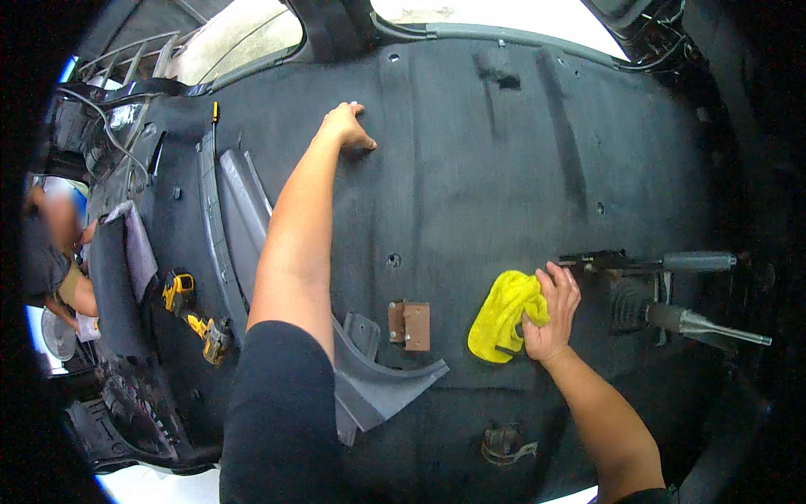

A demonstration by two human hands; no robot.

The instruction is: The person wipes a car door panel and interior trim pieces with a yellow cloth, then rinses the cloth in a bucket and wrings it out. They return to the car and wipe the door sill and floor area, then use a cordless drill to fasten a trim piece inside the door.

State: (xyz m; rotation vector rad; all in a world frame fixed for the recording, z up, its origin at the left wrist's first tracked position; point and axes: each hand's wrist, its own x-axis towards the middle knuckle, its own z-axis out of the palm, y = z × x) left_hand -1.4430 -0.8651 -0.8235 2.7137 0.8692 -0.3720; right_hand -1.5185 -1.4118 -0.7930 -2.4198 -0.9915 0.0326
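My right hand [555, 315] grips a bunched yellow cloth [500, 315] against the black vehicle floor covering [478, 189]. A small dark item shows at the cloth's edge near my palm; what it is I cannot tell. The fingertips reach close to the base of a lever with a grey handle [699, 261], probably the parking brake. Farther up, my left hand [346, 128] rests on the floor covering, thumb apart from the fingers, and I see nothing held in it. Between the two arms a brown metal bracket [416, 326] stands on the floor.
Grey trim panels [390, 387] lie under and beside my left arm. A yellow-and-black cordless drill [211, 337] is at the left, near a long trim strip [211, 201]. A second lever [680, 320] rises at right. Another person [63, 252] is at the far left opening.
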